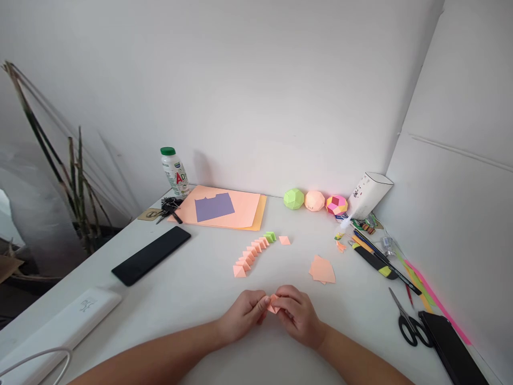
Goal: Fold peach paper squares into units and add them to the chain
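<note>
Head view: one green-capped bottle (176,175), then the left hand (243,315) pinching one folded peach paper piece (273,306), nearer than one curved row of folded units (249,256); right hand (300,316) gripping it too; three paper polyhedra (315,201); one pair of scissors (405,315).

And here's a plain pale back wall (240,85) rising behind the white table (180,305), meeting a side wall (460,224) in the right-hand corner, a thin strip (460,153) running along it, bare stalks (72,166) standing far left, light soft and muted
</note>
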The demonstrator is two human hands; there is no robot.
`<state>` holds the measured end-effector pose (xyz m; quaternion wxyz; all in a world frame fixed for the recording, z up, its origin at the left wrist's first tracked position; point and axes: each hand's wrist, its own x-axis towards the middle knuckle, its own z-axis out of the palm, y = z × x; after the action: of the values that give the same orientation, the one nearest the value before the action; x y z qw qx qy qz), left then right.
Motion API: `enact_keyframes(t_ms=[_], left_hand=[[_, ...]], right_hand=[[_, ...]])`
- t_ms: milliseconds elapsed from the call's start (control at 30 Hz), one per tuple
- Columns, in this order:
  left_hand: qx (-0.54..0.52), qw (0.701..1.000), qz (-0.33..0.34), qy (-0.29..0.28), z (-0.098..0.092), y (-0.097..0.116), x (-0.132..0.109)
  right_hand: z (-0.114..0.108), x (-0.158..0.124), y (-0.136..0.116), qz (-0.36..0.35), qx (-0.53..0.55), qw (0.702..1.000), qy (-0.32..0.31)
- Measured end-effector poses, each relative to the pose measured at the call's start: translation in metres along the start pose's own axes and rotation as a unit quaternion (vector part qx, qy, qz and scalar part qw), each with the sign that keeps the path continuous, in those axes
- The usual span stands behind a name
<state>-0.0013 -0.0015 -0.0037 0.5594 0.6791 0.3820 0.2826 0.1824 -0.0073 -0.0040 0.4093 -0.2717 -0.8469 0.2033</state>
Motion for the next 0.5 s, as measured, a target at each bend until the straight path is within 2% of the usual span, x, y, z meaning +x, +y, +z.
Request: enact_keyframes(t_ms=[133, 233, 333, 500], left_hand=[[-0.023, 1.000, -0.004, 0.001, 0.0005, -0.0035, -0.0004], [-0.071, 0.997, -0.003, 0.033, 0.0007, -0.0030, -0.0011], [-0.123, 0.990, -0.017, 0.065, 0.0002, 0.0003, -0.0014], [-0.140, 0.989, -0.028, 0.045, -0.0002, 0.0048, -0.0002]], right_hand=[[-0.0010, 0.0011, 0.0002, 0.031, 0.016, 0.999, 0.031], [-0.0016, 0.0020, 0.0005, 0.099, 0.028, 0.994, 0.048], [-0.0016, 0.0012, 0.0019, 0.186, 0.060, 0.980, 0.026], [0.0003, -0.0028, 0.0066, 0.276, 0.169, 0.946, -0.020]])
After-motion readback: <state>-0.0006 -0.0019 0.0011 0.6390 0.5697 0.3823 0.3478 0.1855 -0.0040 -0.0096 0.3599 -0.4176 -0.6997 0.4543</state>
